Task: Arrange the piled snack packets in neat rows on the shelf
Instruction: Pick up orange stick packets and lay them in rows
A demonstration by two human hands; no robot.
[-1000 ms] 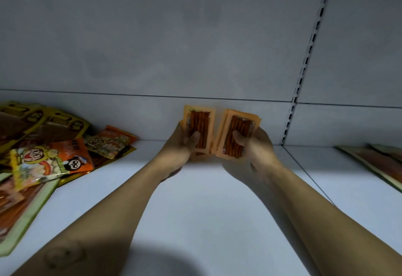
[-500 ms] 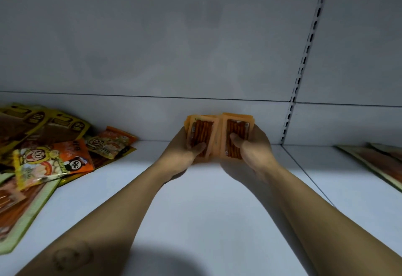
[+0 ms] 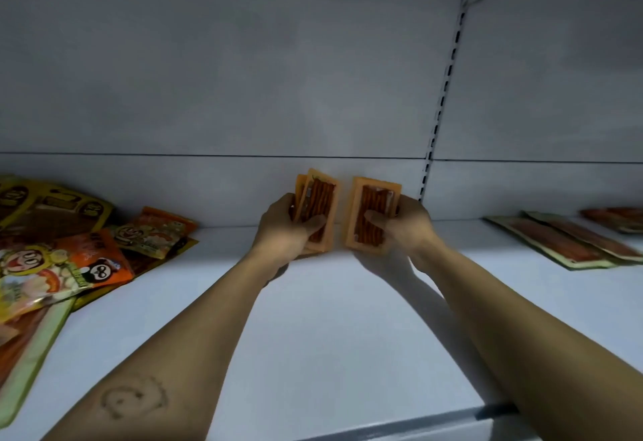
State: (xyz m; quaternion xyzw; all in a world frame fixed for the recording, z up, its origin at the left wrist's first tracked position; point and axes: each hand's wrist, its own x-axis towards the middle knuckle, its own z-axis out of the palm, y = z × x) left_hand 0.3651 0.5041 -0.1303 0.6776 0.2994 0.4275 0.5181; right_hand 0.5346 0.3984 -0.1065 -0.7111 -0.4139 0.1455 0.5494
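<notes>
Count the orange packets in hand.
3. Left hand holds a front packet and a rear packet behind it; right hand holds a third packet. More may hide behind.

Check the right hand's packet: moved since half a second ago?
Yes. The right hand carried its packet rightward, closer to the slotted upright, opening a gap from the packets in the left hand.

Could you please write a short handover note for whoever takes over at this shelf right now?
Left hand grips at least two orange stick packets, upright.
Right hand grips another orange packet, upright, apart from the left ones.
Mixed pile lies untidy at the left of the shelf; long flat packets lie at right.
Done: no row stands mid-shelf yet.
Left: place the held packets, then sort the pile.
</notes>
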